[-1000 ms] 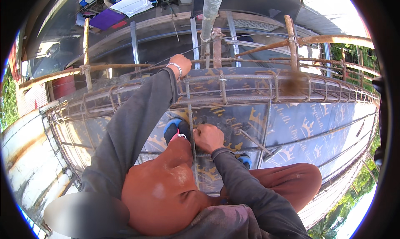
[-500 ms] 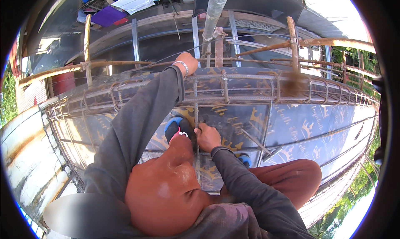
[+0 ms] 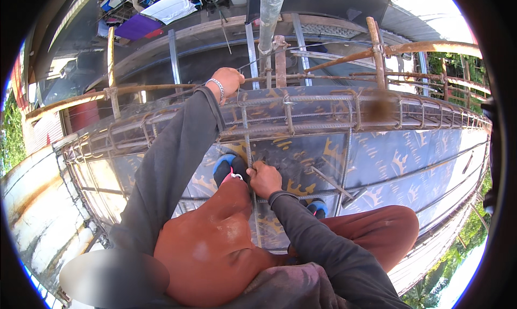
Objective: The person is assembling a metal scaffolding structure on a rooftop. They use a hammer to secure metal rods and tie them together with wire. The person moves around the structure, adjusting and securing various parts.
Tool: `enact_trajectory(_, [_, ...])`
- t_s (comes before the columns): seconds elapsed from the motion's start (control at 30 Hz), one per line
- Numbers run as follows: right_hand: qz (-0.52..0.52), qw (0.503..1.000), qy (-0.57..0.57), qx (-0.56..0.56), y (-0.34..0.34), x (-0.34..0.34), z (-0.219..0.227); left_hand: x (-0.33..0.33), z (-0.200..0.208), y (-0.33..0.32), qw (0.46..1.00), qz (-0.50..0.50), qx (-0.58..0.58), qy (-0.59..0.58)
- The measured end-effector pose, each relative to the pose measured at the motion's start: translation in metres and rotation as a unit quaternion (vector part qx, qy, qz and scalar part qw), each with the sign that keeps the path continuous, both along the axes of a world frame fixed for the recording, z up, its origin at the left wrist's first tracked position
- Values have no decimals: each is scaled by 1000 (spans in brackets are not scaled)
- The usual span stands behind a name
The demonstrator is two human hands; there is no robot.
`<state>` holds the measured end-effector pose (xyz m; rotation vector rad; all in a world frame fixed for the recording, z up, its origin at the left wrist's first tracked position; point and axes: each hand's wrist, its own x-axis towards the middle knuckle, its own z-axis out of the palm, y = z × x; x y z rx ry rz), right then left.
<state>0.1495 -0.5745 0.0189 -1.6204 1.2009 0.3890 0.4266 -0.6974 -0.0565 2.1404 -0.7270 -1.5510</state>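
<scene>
Two closed hands at work along a steel bar, with a foot just beside it

Leftmost from where I stand is a rusted pipe rail point(image 3: 151, 87), then the left hand point(image 3: 228, 80) with a silver chain bracelet point(image 3: 217, 86) at its wrist. I'd judge that chain could snag on a bar or wire end if the arm were drawn back fast. The arm reaches far forward, nearly straight, the fingers folded in and the back of the hand upward; a thin line seems to hang below, but at this size I can't tell what the fingers hold.

Next, a blue-and-black shoe point(image 3: 222, 171) stands just left of the ribbed bar point(image 3: 248, 147), which runs from the reinforcing cage point(image 3: 289, 118) across the dark panel point(image 3: 299, 150) and between the legs. Should the bar slip, that foot would likely catch it.

Right of the bar, the right hand point(image 3: 264, 178) is curled closed, thumb and forefinger pinching the steel. Its forearm slants up from the lower right. A trapped fingertip looks possible if the bar shifts.

Farther right a hammer point(image 3: 329, 181) lies over the panel, where a careless foot could knock it.
</scene>
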Motion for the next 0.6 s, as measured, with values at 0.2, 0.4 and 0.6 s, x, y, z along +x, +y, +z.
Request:
enact_trajectory(0.2, [-19, 1000, 17, 5, -3, -6, 1, -31, 80, 0, 999, -7, -42, -6])
enact_trajectory(0.4, [-7, 1000, 6, 11, -6, -4, 2, -40, 119, 25, 956, -166, -135, -202])
enact_trajectory(0.6, [-12, 1000, 1, 7, -5, -3, 0, -51, 116, 65, 893, -127, -260, -346])
